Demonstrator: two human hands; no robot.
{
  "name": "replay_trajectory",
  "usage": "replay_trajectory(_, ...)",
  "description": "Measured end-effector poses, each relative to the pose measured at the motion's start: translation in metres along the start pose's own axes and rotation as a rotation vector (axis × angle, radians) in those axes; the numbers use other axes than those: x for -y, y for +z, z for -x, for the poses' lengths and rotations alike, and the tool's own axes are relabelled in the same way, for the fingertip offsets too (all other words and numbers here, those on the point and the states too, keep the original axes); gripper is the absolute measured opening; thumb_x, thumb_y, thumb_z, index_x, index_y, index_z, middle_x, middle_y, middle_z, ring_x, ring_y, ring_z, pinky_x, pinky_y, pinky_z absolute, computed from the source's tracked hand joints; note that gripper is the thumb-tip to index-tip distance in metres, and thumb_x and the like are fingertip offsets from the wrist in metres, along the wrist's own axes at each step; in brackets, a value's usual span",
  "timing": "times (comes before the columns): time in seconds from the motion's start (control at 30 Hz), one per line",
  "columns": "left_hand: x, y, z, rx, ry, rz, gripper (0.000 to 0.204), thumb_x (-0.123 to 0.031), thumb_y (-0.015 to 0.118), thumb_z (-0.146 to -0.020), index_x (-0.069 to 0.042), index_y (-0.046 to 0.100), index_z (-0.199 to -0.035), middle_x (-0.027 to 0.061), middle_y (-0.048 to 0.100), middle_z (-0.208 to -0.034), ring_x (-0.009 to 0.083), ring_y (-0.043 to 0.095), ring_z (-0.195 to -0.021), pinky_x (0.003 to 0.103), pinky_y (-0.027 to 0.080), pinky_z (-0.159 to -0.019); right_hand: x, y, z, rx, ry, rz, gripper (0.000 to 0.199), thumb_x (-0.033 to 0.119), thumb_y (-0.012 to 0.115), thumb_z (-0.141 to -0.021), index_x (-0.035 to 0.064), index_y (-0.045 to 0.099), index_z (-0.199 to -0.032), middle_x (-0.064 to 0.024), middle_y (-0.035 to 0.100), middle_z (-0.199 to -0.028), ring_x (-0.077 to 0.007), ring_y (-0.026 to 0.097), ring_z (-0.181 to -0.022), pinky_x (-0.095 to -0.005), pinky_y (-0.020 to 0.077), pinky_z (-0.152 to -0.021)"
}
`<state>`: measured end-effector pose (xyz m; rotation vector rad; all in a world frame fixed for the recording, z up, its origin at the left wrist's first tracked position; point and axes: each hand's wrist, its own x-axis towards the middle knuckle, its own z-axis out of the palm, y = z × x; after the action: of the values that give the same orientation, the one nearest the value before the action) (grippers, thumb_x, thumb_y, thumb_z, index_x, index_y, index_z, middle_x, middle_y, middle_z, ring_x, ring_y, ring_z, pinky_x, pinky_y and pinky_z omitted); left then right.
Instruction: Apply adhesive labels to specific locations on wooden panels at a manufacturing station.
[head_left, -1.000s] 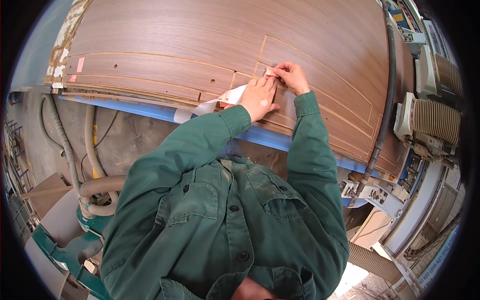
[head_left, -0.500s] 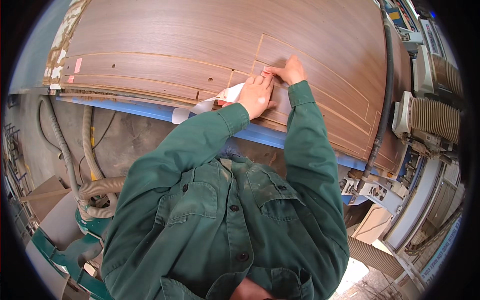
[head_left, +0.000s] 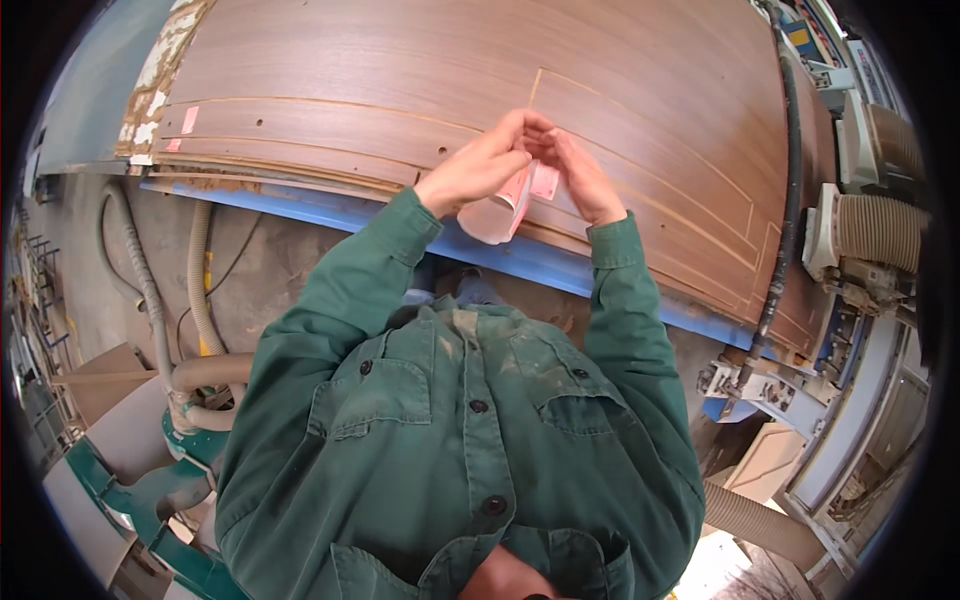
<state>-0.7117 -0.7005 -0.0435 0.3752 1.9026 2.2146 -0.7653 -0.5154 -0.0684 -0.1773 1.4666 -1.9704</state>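
Here's the pink-and-white strip curling down in front of the panel's near edge, pinched by the left hand at its eleven o'clock, seemingly to keep that loose curl steady, while the right hand bends in at two o'clock, fingertips meeting the left's, though whether they grip I can't tell. Six o'clock, a blue beam runs under the panel, probably bearing it; out toward ten, pink labels lie flat on the wood, perhaps as markers.
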Motion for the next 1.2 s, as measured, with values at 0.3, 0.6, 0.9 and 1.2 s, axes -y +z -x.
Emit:
replay_trajectory(0.3, -0.051, -0.017, 0.059, 0.087, -0.287, -0.124, 0.046, -0.018, 0.063, -0.089, -0.003, 0.048, -0.129, 0.0034, 0.059, -0.106, 0.007, 0.056, -0.092, 0.024, 0.046, -0.079, 0.016, 0.025, 0.054, 0.295, 0.129, 0.152, 0.02, 0.016, 0.069, -0.086, 0.0018, 0.066, -0.1, 0.0004, 0.067, -0.087, -0.0053, 0.06, -0.076, -0.0211, 0.0485, -0.068)
replay_trajectory(0.6, -0.034, -0.001, 0.084, -0.028, -0.435, -0.235, 0.024, -0.021, 0.069, -0.083, -0.002, 0.065, -0.096, 0.001, 0.064, -0.082, 0.0075, 0.057, -0.071, 0.024, 0.046, -0.062, 0.021, 0.02, 0.076, 0.323, 0.13, 0.501, 0.018, 0.016, 0.069, -0.086, 0.0024, 0.065, -0.097, 0.0042, 0.062, -0.082, -0.0038, 0.055, -0.072, -0.0214, 0.0457, -0.064)
replay_trajectory(0.9, -0.006, 0.002, 0.11, -0.078, -0.47, 0.027, 0.021, -0.016, 0.068, -0.083, -0.001, 0.065, -0.097, 0.0014, 0.065, -0.09, 0.0075, 0.059, -0.082, 0.022, 0.046, -0.073, 0.007, 0.025, 0.078, 0.372, -0.047, 0.571, 0.023, 0.009, 0.067, -0.085, 0.0031, 0.06, -0.106, -0.0002, 0.062, -0.091, -0.0087, 0.057, -0.088, -0.0241, 0.0475, -0.078)
replay_trajectory(1.2, 0.007, 0.008, 0.12, -0.111, -0.478, 0.535, 0.024, -0.016, 0.064, -0.083, 0.001, 0.063, -0.101, 0.0071, 0.067, -0.092, 0.0121, 0.063, -0.077, 0.025, 0.051, -0.07, -0.026, 0.058, 0.072, 0.437, -0.079, 0.114, 0.029, 0.008, 0.068, -0.084, 0.0072, 0.059, -0.112, 0.0048, 0.057, -0.089, -0.0044, 0.053, -0.082, -0.0217, 0.0456, -0.075)
